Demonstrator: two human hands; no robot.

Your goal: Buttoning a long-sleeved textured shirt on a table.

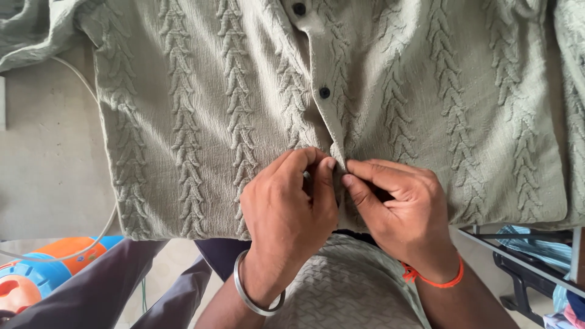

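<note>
A sage-green shirt (201,109) with raised braided stripes lies spread flat, its button placket running down the middle with two dark buttons (324,92) visible. My left hand (286,207), with a metal bangle on the wrist, pinches the placket near the shirt's lower hem. My right hand (402,210), with an orange thread on the wrist, pinches the same spot from the other side; thumbs and fingertips of both hands meet there. Whatever lies between the fingertips is hidden.
The shirt rests on a pale grey padded surface (49,158). A white cord (97,237) curves along the left. A blue and orange plastic object (42,274) sits at lower left. A dark metal frame (524,268) and cloth lie at lower right.
</note>
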